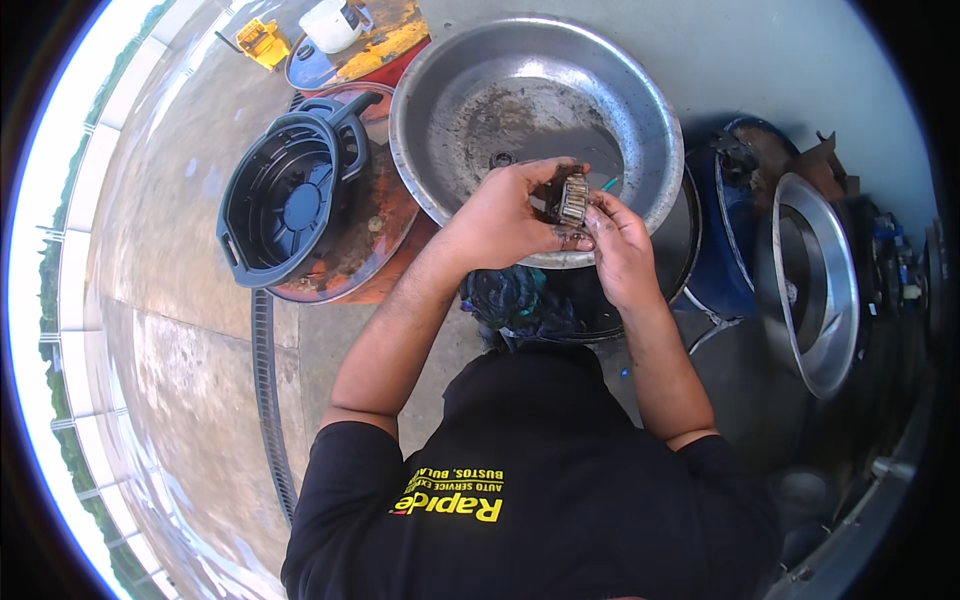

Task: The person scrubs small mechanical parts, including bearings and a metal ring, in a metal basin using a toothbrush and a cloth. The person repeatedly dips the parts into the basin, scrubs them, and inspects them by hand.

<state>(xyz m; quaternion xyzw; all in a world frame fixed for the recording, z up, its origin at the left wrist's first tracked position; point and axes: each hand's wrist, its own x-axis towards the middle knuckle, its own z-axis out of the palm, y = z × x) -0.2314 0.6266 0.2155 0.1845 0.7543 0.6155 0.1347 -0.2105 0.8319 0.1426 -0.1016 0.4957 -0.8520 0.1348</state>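
My left hand is closed around one side of a metal roller bearing, its row of rollers turned up toward me. The fingers of my right hand pinch the bearing's other side. Dark grease smears the fingers of both hands. Beneath them lies a wide metal basin with dirty dark liquid in its bottom. A small dark round part sits in that liquid. Just past the bearing, a thin green stick-like thing shows, mostly hidden by my hands.
A black drain pan rests on a rusty orange drum at the left. Behind it stand another drum with a white container and a yellow object. To the right are a blue drum and a tilted metal basin. Dark rags hang near my body.
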